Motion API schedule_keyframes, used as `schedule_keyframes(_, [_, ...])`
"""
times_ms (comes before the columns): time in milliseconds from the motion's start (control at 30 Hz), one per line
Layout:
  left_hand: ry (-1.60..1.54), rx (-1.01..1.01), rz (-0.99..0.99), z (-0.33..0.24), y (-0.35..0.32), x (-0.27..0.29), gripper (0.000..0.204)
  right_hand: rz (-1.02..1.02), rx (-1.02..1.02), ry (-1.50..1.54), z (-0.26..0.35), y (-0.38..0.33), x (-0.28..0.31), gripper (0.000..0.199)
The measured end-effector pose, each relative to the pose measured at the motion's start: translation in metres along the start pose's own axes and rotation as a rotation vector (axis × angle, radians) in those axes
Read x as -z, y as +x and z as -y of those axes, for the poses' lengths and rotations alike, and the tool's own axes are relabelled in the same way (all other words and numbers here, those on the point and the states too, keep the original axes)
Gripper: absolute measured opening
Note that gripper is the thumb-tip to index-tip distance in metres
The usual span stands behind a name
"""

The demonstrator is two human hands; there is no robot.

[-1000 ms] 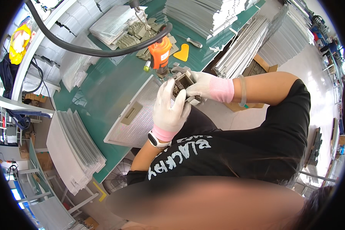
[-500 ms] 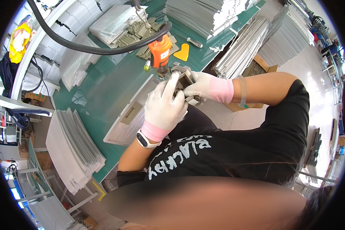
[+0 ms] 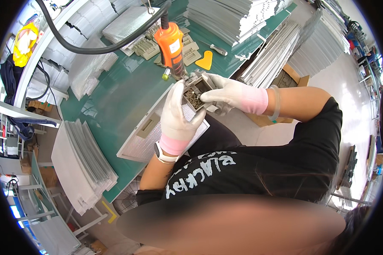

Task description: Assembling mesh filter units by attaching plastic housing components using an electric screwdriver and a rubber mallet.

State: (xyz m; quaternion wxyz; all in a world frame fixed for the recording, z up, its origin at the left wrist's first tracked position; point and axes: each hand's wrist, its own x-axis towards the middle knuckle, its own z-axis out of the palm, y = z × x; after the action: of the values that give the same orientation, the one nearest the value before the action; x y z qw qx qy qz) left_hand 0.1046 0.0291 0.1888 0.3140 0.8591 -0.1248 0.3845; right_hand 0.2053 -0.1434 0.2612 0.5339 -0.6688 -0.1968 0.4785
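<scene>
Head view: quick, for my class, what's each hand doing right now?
Left hand: thumb spread, fingers beside the screw box; whether it holds anything cannot be told.
Right hand: closed on the screw box.

Open tabletop (image 3: 108, 106) between panel (image 3: 132, 151) and sheet stack (image 3: 83, 165). Driver (image 3: 170, 44) blocks way just beyond box (image 3: 204, 84); cable (image 3: 89, 51) arcs overhead, scraper (image 3: 205, 60) right.

I see the worktop (image 3: 102, 112) in green, the driver (image 3: 171, 44) orange and black, the scraper (image 3: 205, 60) yellow. At the near edge the panel (image 3: 141, 143) is silver with a fine mesh. Left hand (image 3: 175, 121) and right hand (image 3: 230, 95) wear white, cuffs (image 3: 173, 145) pink; the screws (image 3: 194, 100) look brassy.
</scene>
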Motion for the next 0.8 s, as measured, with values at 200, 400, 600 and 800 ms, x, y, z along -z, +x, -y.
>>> schedule_keyframes(200, [-0.03, 0.078, 0.021, -0.002, 0.002, 0.002, 0.086, -0.065, 0.074, -0.061, -0.006, -0.003, -0.001, 0.062])
schedule_keyframes(400, [-0.06, 0.032, -0.033, -0.001, 0.001, 0.0, 0.082, -0.078, -0.042, 0.046, 0.001, -0.005, 0.001, 0.073])
schedule_keyframes(600, [-0.139, 0.155, 0.029, -0.019, 0.005, 0.022, 0.079, -0.059, 0.057, 0.139, -0.019, -0.001, 0.006, 0.079])
schedule_keyframes(800, [-0.499, 0.223, 0.017, -0.016, 0.0, 0.033, 0.081, -0.082, 0.111, 0.136, -0.03, -0.024, -0.002, 0.087])
